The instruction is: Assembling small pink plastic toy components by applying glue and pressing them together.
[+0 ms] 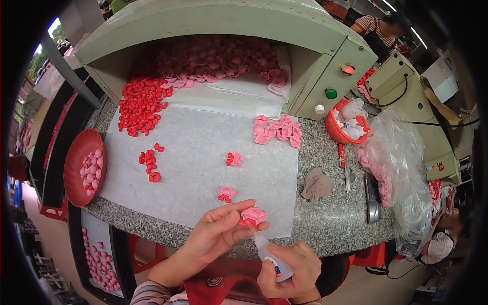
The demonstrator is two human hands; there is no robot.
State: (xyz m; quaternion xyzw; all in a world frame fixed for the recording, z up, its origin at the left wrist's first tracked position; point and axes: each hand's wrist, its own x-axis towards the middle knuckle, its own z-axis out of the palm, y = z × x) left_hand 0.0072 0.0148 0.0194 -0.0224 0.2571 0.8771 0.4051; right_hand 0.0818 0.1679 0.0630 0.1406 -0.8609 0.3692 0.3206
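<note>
Between the fingertips of my left hand (219,226) is a small pink molded piece (254,215) with a red part (246,222) at its lower edge. My right hand (300,272) is wrapped around a translucent white squeeze bottle (272,256). The bottle's thin nozzle (252,230) points up at the red part, touching it or nearly so. Just beyond my left hand lies a joined pink-and-red piece (226,194), with a similar one (234,159) farther off. Loose red pieces (149,162) rest on the paper to the left.
Under a pale green hood (213,23) are heaps of pink pieces (218,61) and red pieces (140,104). Pink pieces (278,131) lie on white paper (198,132). Around it are a red bowl (71,168), an orange basket (335,132), a knife (344,165), a cloth (316,185) and a phone (372,198).
</note>
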